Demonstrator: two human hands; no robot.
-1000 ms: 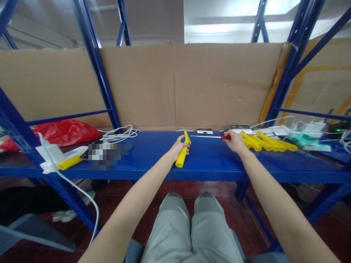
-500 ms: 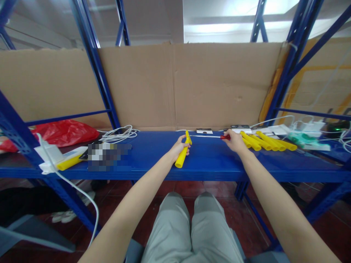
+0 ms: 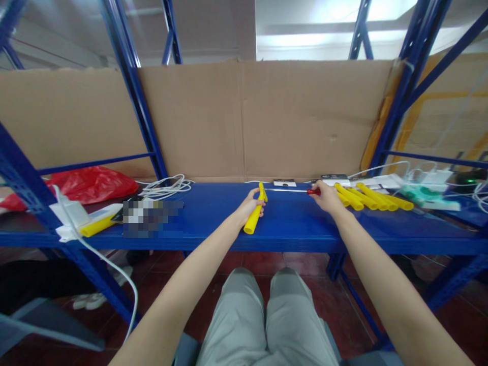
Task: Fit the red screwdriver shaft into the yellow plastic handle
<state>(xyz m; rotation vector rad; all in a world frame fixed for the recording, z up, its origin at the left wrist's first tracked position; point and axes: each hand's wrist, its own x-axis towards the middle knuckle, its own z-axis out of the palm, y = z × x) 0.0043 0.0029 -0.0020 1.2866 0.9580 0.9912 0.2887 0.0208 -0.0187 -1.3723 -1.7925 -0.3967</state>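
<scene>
My left hand (image 3: pixel 249 206) is closed around a yellow plastic handle (image 3: pixel 251 222), a tube with a narrower head at its top, held tilted above the blue bench. My right hand (image 3: pixel 327 196) grips the red handle of a screwdriver (image 3: pixel 314 191). Its long thin shaft runs level to the left and its tip meets the head of the yellow handle; whether it sits in a screw is too small to tell. Just right of my right hand, several similar yellow handles (image 3: pixel 375 197) lie side by side on the bench.
The blue metal bench (image 3: pixel 213 216) has a cardboard panel (image 3: pixel 190 122) behind it. Coiled white cable (image 3: pixel 168 187), a red plastic bag (image 3: pixel 91 188) and another yellow piece (image 3: pixel 97 226) lie left. A small black-and-white card (image 3: pixel 284 183) lies at the back. Green-and-white items (image 3: pixel 430 195) sit right.
Almost nothing differs. Both hands keep their hold and place, with the screwdriver still against the yellow handle; the view shifts very slightly.
</scene>
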